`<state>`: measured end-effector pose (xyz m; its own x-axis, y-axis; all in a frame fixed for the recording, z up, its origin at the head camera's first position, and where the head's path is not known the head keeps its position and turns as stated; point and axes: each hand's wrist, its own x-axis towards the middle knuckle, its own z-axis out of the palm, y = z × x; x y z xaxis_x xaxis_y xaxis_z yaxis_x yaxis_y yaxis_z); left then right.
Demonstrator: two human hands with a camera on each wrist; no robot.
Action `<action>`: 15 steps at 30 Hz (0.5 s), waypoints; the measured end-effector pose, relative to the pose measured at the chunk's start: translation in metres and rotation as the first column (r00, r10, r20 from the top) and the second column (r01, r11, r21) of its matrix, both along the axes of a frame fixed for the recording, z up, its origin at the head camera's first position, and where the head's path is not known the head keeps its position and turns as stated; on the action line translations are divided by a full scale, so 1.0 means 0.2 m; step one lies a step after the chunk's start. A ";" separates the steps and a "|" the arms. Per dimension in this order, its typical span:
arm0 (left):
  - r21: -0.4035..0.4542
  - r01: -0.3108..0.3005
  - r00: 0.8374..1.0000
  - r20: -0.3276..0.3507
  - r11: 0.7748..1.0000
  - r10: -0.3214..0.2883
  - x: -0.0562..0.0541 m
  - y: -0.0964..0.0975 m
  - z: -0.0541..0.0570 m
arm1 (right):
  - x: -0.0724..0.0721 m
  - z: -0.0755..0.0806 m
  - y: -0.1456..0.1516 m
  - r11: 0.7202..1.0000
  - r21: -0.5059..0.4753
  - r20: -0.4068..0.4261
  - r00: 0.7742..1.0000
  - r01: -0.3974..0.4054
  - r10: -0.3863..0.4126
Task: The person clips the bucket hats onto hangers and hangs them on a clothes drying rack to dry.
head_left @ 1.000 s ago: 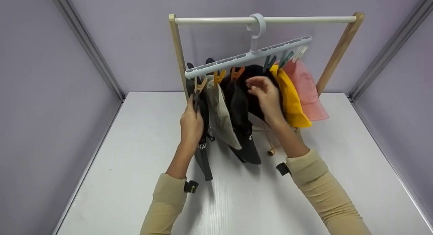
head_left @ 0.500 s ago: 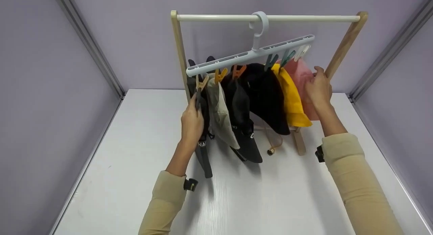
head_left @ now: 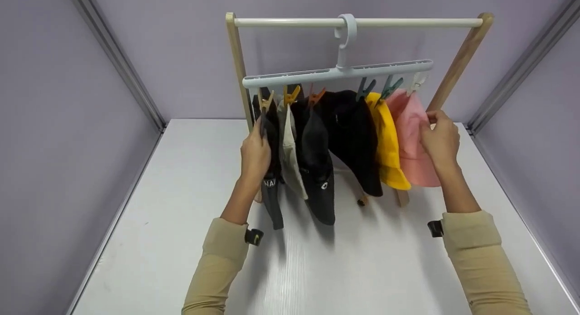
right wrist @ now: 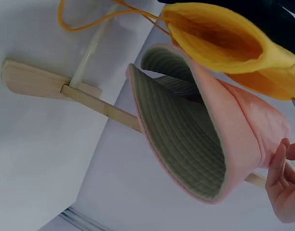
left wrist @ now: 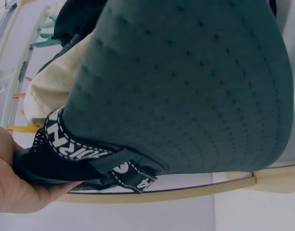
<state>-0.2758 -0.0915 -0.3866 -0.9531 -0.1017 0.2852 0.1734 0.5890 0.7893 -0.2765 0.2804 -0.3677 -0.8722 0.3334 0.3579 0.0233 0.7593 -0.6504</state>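
At the left end, my left hand [head_left: 255,155] holds the crown of a dark cap [head_left: 271,183] with a lettered band. The left wrist view shows its dotted brim [left wrist: 185,86] up close, with thumb and fingers on either side of the black crown. On the right, my right hand [head_left: 442,138] pinches the side of a pink bucket hat [head_left: 410,138]; in the right wrist view its grey lining faces the camera. Both hats hang by clips from a pale blue hanger [head_left: 337,73], which is almost level, its right end a little higher.
Between the hands hang a beige cap [head_left: 292,161], a dark cap [head_left: 319,188], a black hat [head_left: 353,138] and a yellow bucket hat [head_left: 389,147]. The hanger's hook sits on the white rail [head_left: 290,22] of a wooden-legged rack [head_left: 460,63] before a wall.
My right hand has moved from the black hat rightward to the pink hat, then down a little with it. The tilted hanger has levelled and its right end has dropped. The left hand keeps hold.
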 end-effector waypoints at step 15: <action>-0.022 -0.034 0.999 0.025 0.999 0.035 -0.04 -0.09 0.01 | 0.08 -0.02 -0.02 0.999 0.008 0.010 0.999 -0.048 0.048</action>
